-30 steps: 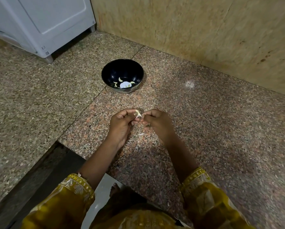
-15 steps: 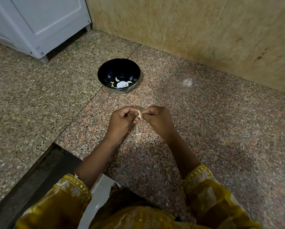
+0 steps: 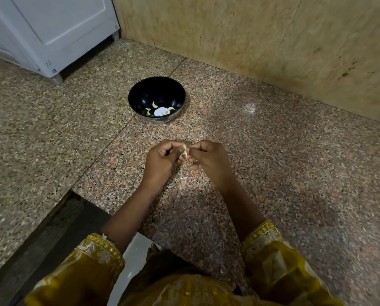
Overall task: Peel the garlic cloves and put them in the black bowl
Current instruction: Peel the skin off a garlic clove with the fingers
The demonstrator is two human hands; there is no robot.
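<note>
Left hand (image 3: 160,161) and right hand (image 3: 210,161) each held a pinching grip on one garlic clove (image 3: 184,149), mid-peel, short of the black bowl (image 3: 158,89). The next move likely called for pulling the skin free, then dropping the clove in.

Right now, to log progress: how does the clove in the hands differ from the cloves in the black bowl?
The held clove is pinched between the left hand and right hand; the bowl cloves lie loose in the black bowl. The held clove trails a strip of skin; the bowl cloves look bare. The held clove is one; the bowl cloves are several. All are pale.
</note>
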